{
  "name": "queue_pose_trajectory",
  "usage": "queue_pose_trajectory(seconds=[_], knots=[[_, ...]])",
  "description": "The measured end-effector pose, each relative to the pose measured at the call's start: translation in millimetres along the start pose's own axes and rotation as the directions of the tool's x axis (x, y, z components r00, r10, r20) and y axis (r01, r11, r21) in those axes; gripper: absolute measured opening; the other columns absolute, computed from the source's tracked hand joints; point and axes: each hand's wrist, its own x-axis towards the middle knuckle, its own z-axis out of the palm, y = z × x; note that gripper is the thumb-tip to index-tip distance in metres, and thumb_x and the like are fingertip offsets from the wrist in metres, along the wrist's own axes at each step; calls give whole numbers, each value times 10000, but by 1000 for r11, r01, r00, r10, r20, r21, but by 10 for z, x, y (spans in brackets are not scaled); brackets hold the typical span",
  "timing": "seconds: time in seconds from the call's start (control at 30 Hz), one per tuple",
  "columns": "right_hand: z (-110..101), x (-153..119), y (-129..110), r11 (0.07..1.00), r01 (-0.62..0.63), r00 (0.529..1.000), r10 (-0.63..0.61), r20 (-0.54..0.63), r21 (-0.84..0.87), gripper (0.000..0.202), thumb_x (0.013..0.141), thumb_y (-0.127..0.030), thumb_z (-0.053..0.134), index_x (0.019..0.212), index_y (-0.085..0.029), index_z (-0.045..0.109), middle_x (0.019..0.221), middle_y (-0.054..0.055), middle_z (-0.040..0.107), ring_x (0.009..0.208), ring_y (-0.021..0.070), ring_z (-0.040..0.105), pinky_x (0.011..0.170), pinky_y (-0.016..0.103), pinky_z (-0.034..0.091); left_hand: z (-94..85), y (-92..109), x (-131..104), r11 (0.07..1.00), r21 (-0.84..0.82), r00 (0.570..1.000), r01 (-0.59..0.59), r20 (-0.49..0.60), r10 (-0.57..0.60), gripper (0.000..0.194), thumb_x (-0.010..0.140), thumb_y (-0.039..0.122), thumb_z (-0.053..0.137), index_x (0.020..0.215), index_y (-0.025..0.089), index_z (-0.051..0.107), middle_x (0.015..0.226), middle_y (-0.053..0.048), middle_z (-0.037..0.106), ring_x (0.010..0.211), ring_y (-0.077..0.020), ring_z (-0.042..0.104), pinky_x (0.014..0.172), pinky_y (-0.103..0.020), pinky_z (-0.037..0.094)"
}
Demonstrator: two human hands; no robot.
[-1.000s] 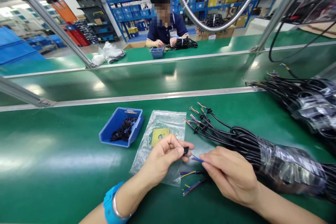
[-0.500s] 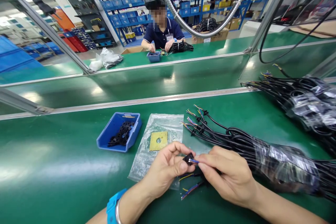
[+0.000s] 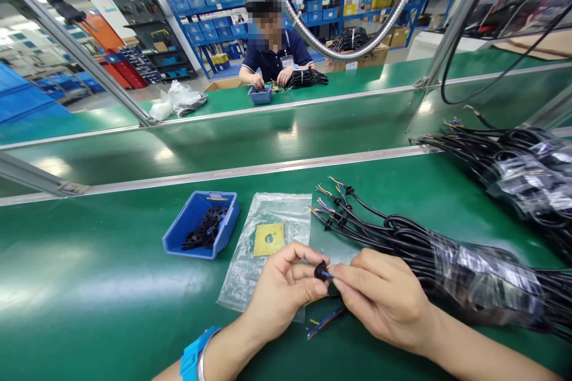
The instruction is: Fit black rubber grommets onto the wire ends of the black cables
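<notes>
My left hand (image 3: 286, 286) pinches a small black rubber part (image 3: 320, 271) between thumb and fingers. Close on its right, my right hand (image 3: 388, 297) holds the blue wire end (image 3: 329, 275) of a cable at that part, its thumb and forefinger pressed together. Loose coloured wire ends (image 3: 324, 324) of another cable lie below the hands. To the right, a taped bundle of black cables (image 3: 487, 274) has several black parts fitted near its stripped ends. A yellow square plate (image 3: 269, 239) with a round hole lies on a clear plastic bag (image 3: 243, 274).
A blue bin (image 3: 179, 238) with black parts stands left of the bag. More cables (image 3: 531, 172) lie at the far right. Across the metal-edged partition, a person (image 3: 277, 53) works beside a small blue bin (image 3: 260, 95). A metal hose (image 3: 326, 44) hangs overhead.
The black part has turned slightly between my fingers, and my left thumb has shifted right along it. My right hand has moved slightly left, closer to the part.
</notes>
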Motion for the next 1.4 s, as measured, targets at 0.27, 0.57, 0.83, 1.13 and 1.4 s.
queue_pose_trajectory(seconds=[0.27,0.57,0.83,1.13,1.4], knots=[[-16,16,-10,1000,-3,1000,3,-4,-27,116,871,-94,552,931,-117,648,655,21,528,571,114,466,525,246,374,45,-20,-35,947,208,968,-243,-14,252,257,580,78,842,778,169,704,889,-27,700,759,-106,677,699,-166,553],[-86,-80,53,986,-158,984,162,72,-57,187,859,-197,505,1029,-122,526,813,61,592,720,181,552,664,324,473,-16,-27,45,985,133,980,-107,-154,127,369,568,91,853,860,176,644,856,-1,707,610,-62,651,636,-153,539],[0,-171,100,989,-122,987,130,93,-83,85,911,-97,444,908,-138,518,793,65,561,714,179,489,650,330,411,47,-179,150,1000,10,993,-24,-115,25,356,459,80,891,728,145,668,797,9,674,598,-84,658,579,-154,524],[-8,-204,78,968,-102,987,127,97,-231,142,934,-162,430,913,-126,566,789,75,555,747,200,504,681,341,406,26,-212,143,995,101,994,-18,-105,29,346,573,374,856,785,140,714,590,17,592,451,-79,580,427,-153,450],[-44,-281,132,964,-31,989,68,130,-264,163,930,-137,434,878,-149,587,737,49,543,673,179,458,653,325,345,96,-237,121,971,212,976,-110,-161,146,256,555,250,872,763,160,753,588,11,625,466,-107,617,482,-188,498]])
